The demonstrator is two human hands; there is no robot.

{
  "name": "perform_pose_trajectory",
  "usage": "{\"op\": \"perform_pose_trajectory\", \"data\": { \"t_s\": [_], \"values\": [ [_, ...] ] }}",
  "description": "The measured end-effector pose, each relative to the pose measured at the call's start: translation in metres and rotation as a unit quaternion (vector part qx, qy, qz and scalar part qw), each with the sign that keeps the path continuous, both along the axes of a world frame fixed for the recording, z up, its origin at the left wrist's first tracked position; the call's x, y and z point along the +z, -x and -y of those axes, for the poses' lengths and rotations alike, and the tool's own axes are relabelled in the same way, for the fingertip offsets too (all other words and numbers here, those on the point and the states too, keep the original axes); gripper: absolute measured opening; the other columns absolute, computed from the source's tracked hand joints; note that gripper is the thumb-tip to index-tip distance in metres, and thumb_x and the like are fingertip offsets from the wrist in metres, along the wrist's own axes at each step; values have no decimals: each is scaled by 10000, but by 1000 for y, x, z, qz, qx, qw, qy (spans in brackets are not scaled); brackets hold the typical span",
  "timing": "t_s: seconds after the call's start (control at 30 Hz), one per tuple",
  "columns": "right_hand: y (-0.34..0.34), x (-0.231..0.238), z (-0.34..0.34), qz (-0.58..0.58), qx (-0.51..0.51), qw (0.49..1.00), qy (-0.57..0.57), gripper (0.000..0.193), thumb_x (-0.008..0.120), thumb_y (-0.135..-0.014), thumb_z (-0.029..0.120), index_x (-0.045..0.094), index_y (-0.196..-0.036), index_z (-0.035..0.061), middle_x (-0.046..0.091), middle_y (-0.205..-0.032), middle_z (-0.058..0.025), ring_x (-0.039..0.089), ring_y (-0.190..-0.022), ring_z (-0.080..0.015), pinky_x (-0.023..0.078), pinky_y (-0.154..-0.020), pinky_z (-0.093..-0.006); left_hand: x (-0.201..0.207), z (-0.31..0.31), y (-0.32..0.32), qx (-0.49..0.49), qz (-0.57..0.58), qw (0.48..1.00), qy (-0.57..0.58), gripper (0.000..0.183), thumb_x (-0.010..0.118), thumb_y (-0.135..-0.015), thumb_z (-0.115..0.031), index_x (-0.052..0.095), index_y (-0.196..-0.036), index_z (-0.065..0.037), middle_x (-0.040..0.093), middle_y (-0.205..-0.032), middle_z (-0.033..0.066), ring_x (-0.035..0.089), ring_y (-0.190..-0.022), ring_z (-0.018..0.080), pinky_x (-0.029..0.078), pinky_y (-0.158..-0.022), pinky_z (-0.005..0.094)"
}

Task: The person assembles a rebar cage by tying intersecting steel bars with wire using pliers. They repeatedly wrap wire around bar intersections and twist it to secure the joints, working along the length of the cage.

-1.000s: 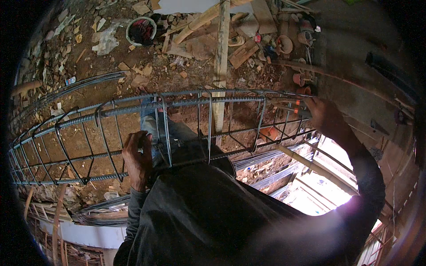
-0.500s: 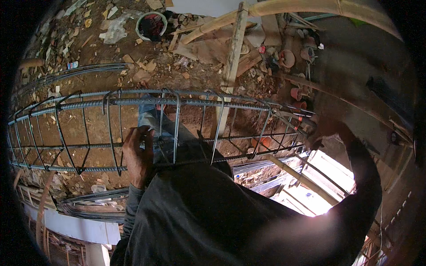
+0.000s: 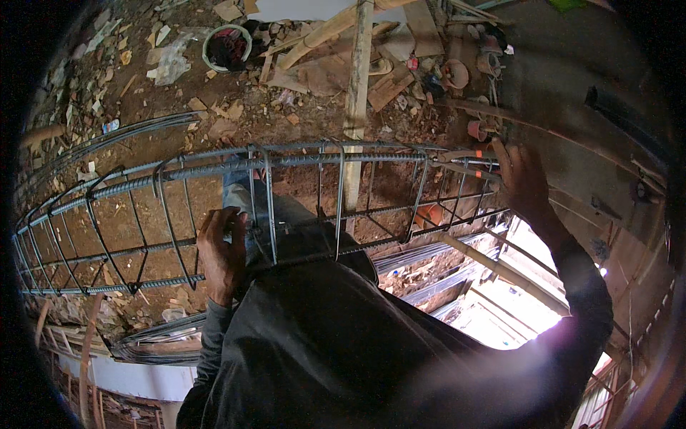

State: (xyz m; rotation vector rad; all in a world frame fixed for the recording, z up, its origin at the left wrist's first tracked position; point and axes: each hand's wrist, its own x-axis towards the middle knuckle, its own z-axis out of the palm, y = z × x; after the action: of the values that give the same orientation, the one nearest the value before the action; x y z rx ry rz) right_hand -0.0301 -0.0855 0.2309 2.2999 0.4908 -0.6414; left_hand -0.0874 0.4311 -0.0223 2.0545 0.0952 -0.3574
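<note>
A long rebar cage of ribbed bars and bent square stirrups stretches across in front of me. My left hand is at its near side, fingers curled with the tips close together; whatever they may hold is hidden. Around the cage's right end, my right hand is closed on the end of a two-armed tool that looks like pincers, with orange marks on both arms. The pincers' arms are spread apart and lie along the top bars. My dark-clothed leg shows beneath the cage.
An upright wooden post stands just beyond the cage. Rubble, boards and a pale-rimmed bucket lie on the dirt behind. Bundled rods are at lower left, with a bamboo pole at lower right.
My right hand has risen at the cage's right end, and the pincers' arms have spread wider. My left hand stays in nearly the same place. The view has shifted slightly.
</note>
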Motion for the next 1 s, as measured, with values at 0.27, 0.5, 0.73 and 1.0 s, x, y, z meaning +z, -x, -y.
{"op": "perform_pose_trajectory", "data": {
  "t_s": [0.27, 0.5, 0.73, 1.0],
  "values": [
    [-4, -9, 26, -88, -140, 986, -2, 366, 654, -867, 118, 623, -1220, 28, 648, -1028, -255, 648, -937, -489, 518, -807, -573, 4, 2, 3, 27, 2, 999, -17, 139, 695, -994, -71, 701, -1088, 32, 700, -976, 170, 708, -881, 313, 543, -765, 435],
    [-38, 6, -5, -235, -233, 938, -103, 205, 660, -980, 214, 686, -1003, 12, 707, -864, -238, 696, -798, -432, 542, -727, -528, 0, -1, 3, 40, 16, 999, 8, 141, 713, -980, -71, 701, -1080, 27, 711, -995, 165, 720, -869, 311, 550, -756, 424],
    [-59, 5, 12, -332, -761, 543, -127, 311, 803, -933, 286, 729, -963, -14, 753, -807, -133, 732, -619, -231, 593, -560, -407, 1, -2, 4, 54, 17, 998, -5, 130, 712, -972, -61, 698, -1073, 19, 711, -989, 162, 716, -876, 317, 547, -755, 434],
    [-19, 21, -50, -154, -262, 952, -34, 628, 770, -902, 195, 530, -1465, 55, 694, -1218, -207, 696, -1063, -379, 558, -945, -558, 4, -3, 2, 28, 25, 999, 3, 143, 713, -968, -56, 688, -1085, 22, 699, -992, 169, 707, -898, 336, 537, -750, 440]
  ]
}}
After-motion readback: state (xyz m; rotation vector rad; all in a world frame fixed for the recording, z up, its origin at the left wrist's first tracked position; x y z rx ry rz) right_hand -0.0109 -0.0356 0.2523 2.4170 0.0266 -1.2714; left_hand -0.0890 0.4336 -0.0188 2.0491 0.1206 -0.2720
